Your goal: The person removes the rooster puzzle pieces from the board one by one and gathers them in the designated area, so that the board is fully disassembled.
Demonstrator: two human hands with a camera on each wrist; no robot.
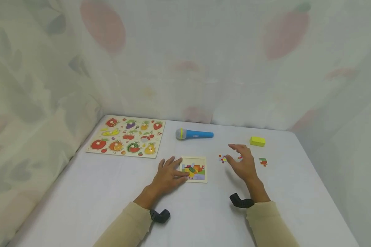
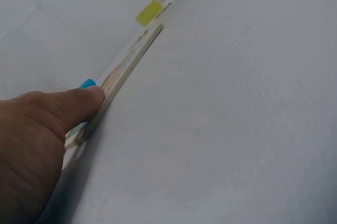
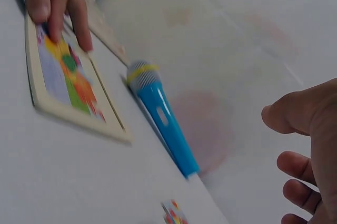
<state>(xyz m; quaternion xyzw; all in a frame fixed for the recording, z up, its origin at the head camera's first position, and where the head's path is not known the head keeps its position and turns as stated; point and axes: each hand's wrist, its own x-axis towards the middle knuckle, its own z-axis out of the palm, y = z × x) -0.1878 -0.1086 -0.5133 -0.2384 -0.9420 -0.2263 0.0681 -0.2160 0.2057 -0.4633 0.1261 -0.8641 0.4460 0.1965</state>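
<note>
White drapes (image 1: pixel 228 85) with faded fruit and leaf prints behind and to the sides, white cloth again over the table (image 1: pixel 210 219). Just right of the left hand (image 1: pixel 168 176), a puzzle frame (image 1: pixel 206 169) lying flat, picture partly filled in, bare strip along the far side. Left fingers loosely spread and resting on the frame's left part, clasping nothing. Right hand (image 1: pixel 245 165) raised, thumb and fingers well apart, carrying nothing – poised about the nearest loose piece (image 1: pixel 221 158) and a second piece (image 1: pixel 240 157), mostly hidden by the hand. Third piece (image 1: pixel 263 162) farther right, near the yellow block (image 1: pixel 257 141).

Likely trouble from here: laid parts of the picture shifting under uneven pressure from the left fingers, or the whole frame skidding on the cloth under too light a hold. Possible too: scattering the half-hidden second piece with a low right palm.

Fruit board (image 1: pixel 132 136) close to the far left corner, microphone (image 1: pixel 199 134) near the far edge – perhaps liable to roll if nudged. Narrow gap between frame and nearest loose piece, more room beyond the frame, most of all on the near side and off to the right
</note>
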